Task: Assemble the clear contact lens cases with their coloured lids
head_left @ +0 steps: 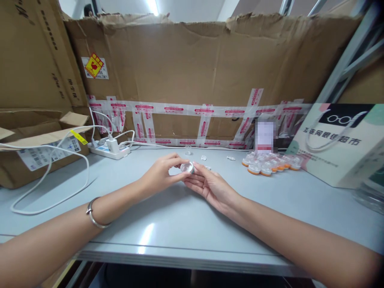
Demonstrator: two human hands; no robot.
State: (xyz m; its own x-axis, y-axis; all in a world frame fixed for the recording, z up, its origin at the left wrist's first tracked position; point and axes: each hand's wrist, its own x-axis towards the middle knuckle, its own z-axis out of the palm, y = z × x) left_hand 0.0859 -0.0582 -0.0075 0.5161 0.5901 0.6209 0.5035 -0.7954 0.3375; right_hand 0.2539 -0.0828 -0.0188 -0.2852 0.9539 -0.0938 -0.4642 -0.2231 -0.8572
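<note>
Over the middle of the table, a small round clear-and-white plastic container [186, 167] is held up, its round face tilted towards me. My left hand [163, 171] pinches it between thumb and fingers from the left. From the right, my right hand [211, 187] has its thumb at the rim, with its other fingers curled below. The contents of the container are too small to make out. Just behind stands a small clear plastic cup [189, 151]. Little white pieces [203, 158] lie beyond my right hand, and another white piece [231, 159] is farther right.
Clear round cases with orange bases [267, 165] are piled at the right, before a blurred upright card [264, 136]. A paper bag [336, 146] stands farther right. At left are a power strip [109, 150], a looping white cable [49, 212] and an open carton [45, 156]. Large cardboard [186, 64] walls the back.
</note>
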